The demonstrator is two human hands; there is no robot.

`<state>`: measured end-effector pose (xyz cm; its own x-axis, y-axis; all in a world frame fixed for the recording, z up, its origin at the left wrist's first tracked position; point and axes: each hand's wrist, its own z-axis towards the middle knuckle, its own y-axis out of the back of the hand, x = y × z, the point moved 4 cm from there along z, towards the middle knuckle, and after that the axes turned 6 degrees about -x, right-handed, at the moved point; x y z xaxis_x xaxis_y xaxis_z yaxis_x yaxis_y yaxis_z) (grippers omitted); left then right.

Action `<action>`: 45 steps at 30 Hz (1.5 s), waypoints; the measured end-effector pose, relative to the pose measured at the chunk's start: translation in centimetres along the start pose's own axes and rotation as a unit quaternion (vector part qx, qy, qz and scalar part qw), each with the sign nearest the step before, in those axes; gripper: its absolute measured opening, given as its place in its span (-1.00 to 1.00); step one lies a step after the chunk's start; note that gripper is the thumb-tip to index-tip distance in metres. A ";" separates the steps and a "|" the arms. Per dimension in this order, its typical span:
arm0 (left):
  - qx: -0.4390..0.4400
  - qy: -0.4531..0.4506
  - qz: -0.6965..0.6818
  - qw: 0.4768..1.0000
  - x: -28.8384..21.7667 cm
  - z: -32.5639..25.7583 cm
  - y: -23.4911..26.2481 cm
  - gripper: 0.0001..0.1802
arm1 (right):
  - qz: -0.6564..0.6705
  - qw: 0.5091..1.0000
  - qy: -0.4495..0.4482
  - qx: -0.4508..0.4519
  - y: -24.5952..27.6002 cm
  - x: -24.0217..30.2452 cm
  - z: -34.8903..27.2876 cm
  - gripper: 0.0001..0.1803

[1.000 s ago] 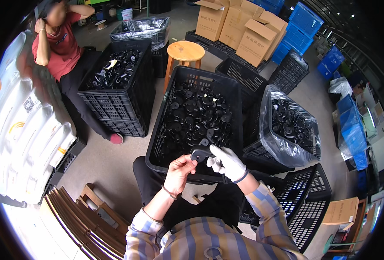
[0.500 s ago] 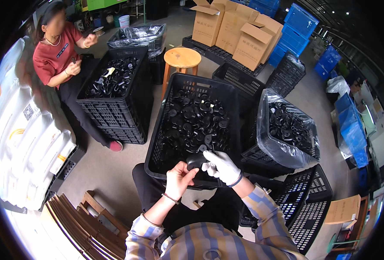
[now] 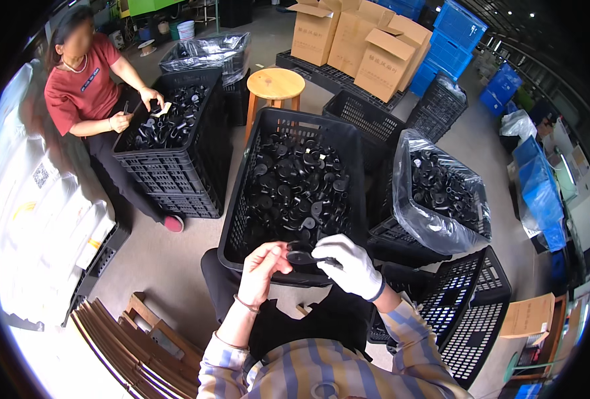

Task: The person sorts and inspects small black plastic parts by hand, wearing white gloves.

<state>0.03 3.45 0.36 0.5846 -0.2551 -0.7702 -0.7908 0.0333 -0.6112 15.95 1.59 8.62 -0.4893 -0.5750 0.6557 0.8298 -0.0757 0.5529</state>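
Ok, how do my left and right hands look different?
Your left hand is bare, while your right hand wears a white glove. The left has a thin bracelet at the wrist; the right, a dark band at the glove's edge. Both hold the same black plastic part.

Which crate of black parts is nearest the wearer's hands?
The middle crate: left hand and right hand are at its near end; left crate and lined crate stand farther off.

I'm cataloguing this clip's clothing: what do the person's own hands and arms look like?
The left hand is gloveless, with a thin wristband. The right hand wears a white glove with a dark band at its cuff. Both sleeves are patterned in blue, tan and off-white.
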 end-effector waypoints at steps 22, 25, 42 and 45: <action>0.093 0.015 0.198 0.976 3.4 0.3 1.2 -0.69 | 0.122 0.975 -0.127 0.134 -2.5 -4.4 -3.9 -0.69; 0.018 0.002 0.194 0.981 3.6 2.4 1.2 -0.72 | 0.187 0.894 -0.348 0.211 -2.2 -6.1 -5.8 -0.67; 0.163 0.003 0.672 0.722 6.0 6.0 1.8 -0.68 | 0.689 0.572 -0.389 -0.216 4.9 -14.6 -4.9 -0.87; 0.218 0.038 0.751 0.622 6.9 9.1 3.6 -0.48 | 0.644 0.616 -0.437 -0.123 -2.5 -13.9 -3.5 -0.76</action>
<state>2.88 10.64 -8.79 -0.7770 0.3361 -0.5323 -0.3013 0.5440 0.7831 21.61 6.93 -3.68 0.7490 0.3618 0.5551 0.6436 -0.1981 -0.7393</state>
